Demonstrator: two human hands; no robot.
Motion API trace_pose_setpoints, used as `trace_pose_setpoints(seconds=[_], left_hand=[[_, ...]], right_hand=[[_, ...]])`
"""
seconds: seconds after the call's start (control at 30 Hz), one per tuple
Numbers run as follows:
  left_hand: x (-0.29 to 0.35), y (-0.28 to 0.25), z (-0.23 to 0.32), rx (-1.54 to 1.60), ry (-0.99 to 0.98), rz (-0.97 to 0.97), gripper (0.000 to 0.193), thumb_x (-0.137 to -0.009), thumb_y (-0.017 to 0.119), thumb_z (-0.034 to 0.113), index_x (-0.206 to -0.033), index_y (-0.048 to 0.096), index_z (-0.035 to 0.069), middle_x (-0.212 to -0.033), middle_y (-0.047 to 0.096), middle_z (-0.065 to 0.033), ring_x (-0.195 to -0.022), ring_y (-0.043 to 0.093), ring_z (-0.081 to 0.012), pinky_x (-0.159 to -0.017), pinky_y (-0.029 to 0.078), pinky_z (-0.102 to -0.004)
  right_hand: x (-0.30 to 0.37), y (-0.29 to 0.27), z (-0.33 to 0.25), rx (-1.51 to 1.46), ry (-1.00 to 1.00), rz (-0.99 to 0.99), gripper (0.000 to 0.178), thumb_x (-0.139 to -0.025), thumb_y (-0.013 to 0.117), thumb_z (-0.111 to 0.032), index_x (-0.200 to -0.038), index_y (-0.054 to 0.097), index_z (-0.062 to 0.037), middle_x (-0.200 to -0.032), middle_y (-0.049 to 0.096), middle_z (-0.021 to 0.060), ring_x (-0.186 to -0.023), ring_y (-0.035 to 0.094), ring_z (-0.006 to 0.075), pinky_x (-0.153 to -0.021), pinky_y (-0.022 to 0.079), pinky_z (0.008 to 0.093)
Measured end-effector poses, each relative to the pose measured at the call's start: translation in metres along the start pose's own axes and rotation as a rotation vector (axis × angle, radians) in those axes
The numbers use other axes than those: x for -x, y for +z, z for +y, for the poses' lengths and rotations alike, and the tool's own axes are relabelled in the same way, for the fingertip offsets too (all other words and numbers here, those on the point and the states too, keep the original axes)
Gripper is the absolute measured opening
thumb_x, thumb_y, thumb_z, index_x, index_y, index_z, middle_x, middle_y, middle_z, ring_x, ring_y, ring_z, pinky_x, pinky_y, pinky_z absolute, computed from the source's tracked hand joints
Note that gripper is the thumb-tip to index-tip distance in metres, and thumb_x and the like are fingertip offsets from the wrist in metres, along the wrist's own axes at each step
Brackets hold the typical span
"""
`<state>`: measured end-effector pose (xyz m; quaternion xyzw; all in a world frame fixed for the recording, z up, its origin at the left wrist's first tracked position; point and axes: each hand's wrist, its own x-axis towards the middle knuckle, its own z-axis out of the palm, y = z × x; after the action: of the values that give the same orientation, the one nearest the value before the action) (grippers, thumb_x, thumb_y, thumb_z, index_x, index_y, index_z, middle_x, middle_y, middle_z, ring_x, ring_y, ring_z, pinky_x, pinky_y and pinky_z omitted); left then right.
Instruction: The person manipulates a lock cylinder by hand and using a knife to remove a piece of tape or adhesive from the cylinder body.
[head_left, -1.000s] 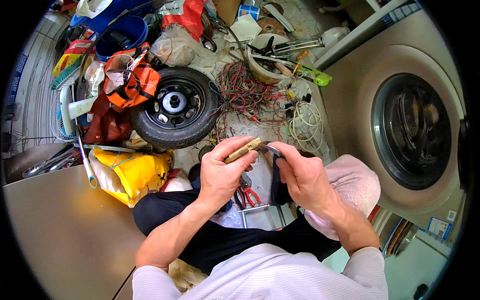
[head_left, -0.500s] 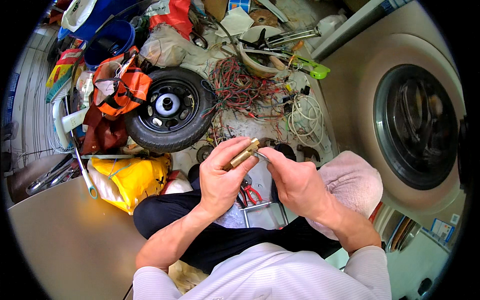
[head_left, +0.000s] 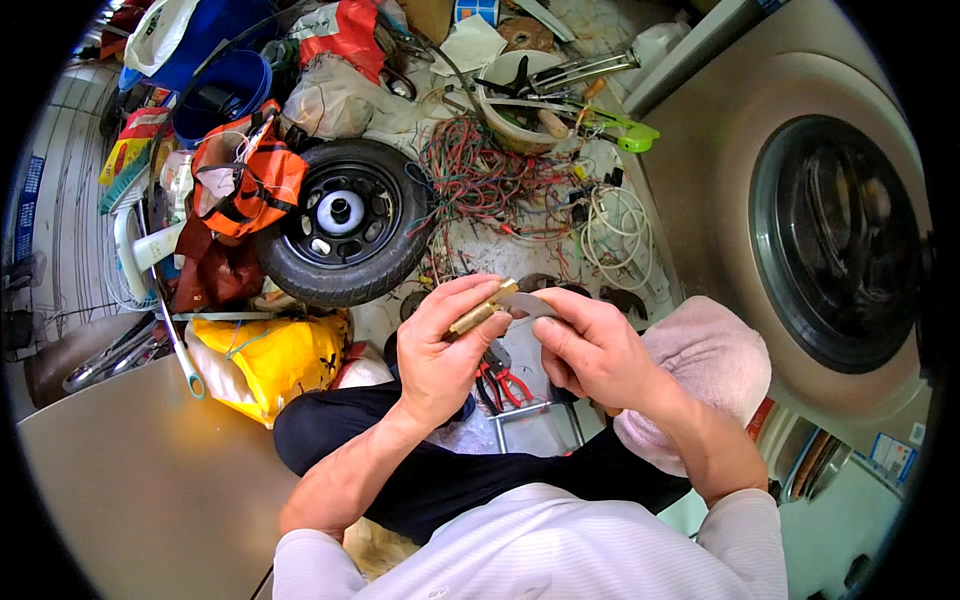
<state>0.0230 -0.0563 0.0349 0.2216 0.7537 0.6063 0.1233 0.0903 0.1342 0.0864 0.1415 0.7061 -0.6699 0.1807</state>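
Observation:
Above my lap, my left hand (head_left: pixel 437 350) is closed round a short brass piece (head_left: pixel 478 315), held slanted with its far end up to the right; its exact kind is hard to tell. My right hand (head_left: pixel 600 350) pinches a flat, thin grey metal blade (head_left: pixel 530 304) between thumb and forefinger. The blade's tip meets or nearly meets the far end of the brass piece. Its other end is hidden in my right hand. Below the hands, between my legs, lie red-handled pliers (head_left: pixel 502 385) by a metal frame (head_left: pixel 535 412).
Ahead stands a wheel with tyre (head_left: pixel 390 245), beside tangled red and green wires (head_left: pixel 475 170) and a coiled white cable (head_left: pixel 640 235). A yellow bag (head_left: pixel 275 365) and an orange bag (head_left: pixel 235 185) lie left. A front-loading washing machine (head_left: pixel 735 170) stands right. A pink cloth (head_left: pixel 715 365) covers my right knee.
The blade in my right hand now shows its broad, flat side; before, only a narrow edge showed. My right hand has turned and lowered slightly. My left hand keeps the brass piece.

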Motion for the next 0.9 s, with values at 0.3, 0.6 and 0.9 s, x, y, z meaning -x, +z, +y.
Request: trace_pose_setpoints(seconds=[0.3, 0.6, 0.9], left_hand=[[0.001, 0.004, -0.002, 0.151, -0.099, 0.029, 0.032, -0.082, 0.078, 0.002, -0.113, 0.073, 0.003, -0.118, 0.068, -0.0104, -0.103, 0.066, -0.0177, -0.088, 0.053, -0.028], [0.004, 0.001, -0.003, 0.026, -0.083, 0.055, 0.032, -0.083, 0.076, 0.004, -0.115, 0.072, 0.003, -0.116, 0.069, -0.0116, -0.103, 0.067, -0.0195, -0.088, 0.053, -0.0292], [0.0, 0.003, -0.001, -0.042, -0.091, 0.077, 0.028, -0.086, 0.073, 0.005, -0.114, 0.072, 0.002, -0.113, 0.07, -0.0139, -0.1, 0.067, -0.0218, -0.086, 0.053, -0.0314]], right_hand=[[-0.006, 0.009, 0.02, 0.549, -0.687, 0.24, 0.042, -0.087, 0.061, -0.002, -0.128, 0.056, -0.0045, -0.077, 0.066, 0.0154, -0.062, 0.065, 0.0325, -0.053, 0.051, 0.0398], [0.001, 0.018, 0.021, 1.037, -0.641, 0.279, 0.05, -0.078, 0.063, -0.009, -0.127, 0.059, -0.0022, -0.065, 0.053, 0.0067, -0.053, 0.06, 0.0231, -0.047, 0.048, 0.0355], [-0.001, 0.025, 0.02, 1.183, -0.658, 0.387, 0.049, -0.075, 0.06, -0.008, -0.123, 0.063, -0.0022, -0.065, 0.047, 0.0039, -0.052, 0.054, 0.0179, -0.047, 0.043, 0.0324]])
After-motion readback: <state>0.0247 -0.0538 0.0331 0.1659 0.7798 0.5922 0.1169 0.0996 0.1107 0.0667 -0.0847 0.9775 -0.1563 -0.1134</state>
